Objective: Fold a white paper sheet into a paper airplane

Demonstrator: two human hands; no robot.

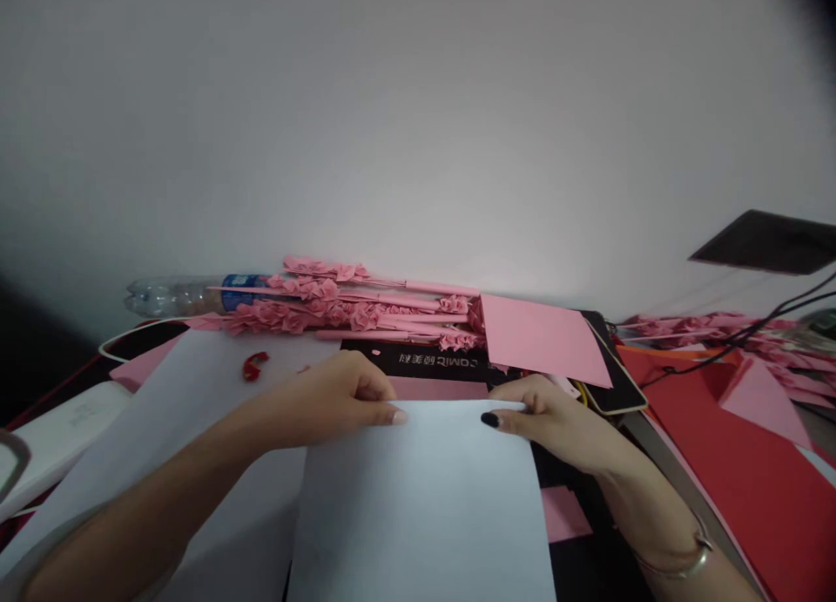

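Observation:
A white paper sheet lies in front of me, with its far edge between both hands. My left hand pinches the sheet's far left corner, and my right hand grips the far right corner, its black-painted thumbnail on top. A metal bangle circles my right wrist. Another large white sheet lies under and beside my left forearm. Behind my hands is a black box or packet with white lettering.
Pink paper flowers on sticks and a plastic bottle lie along the white wall. A pink sheet rests on a black tablet. Red sheets and black cables are at right, with a small red scrap at left.

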